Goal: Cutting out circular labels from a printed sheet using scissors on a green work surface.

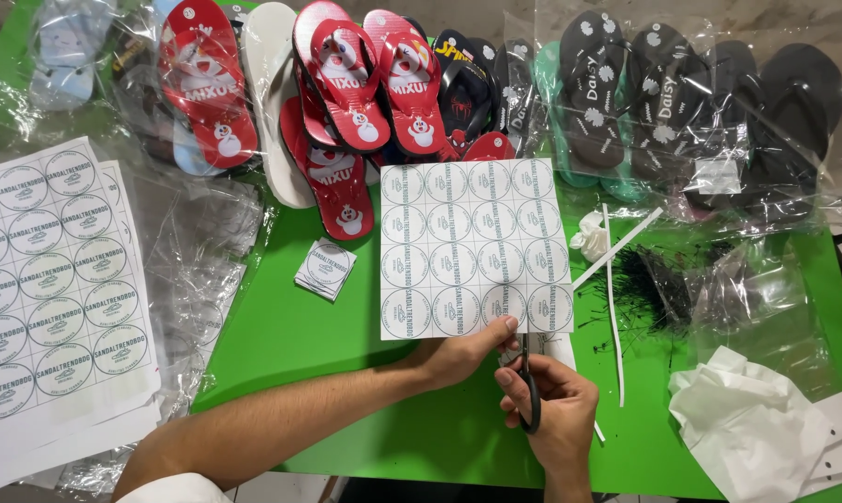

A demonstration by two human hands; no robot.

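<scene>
Nearest the camera, the right hand (551, 410) gripped one pair of scissors (525, 382), fingers curled through the handles, blades pointing away toward the sheet's lower edge. The left hand (463, 349) pinched that edge of the sticker sheet (475, 247) between thumb and fingers. The sheet held sixteen round stickers, four rows of four, lying nearly square on the green worktop (300, 345), its cut line running away from the person. Left of the sheet lay one small stack of cut squares (326, 268), with open green around it; farther left, a pile of uncut sheets (53, 279) overhung the worktop's edge. Right of the sheet lay two thin paper strips (612, 298). Beyond the sheet, flip-flops (365, 84) crowded the far edge.
</scene>
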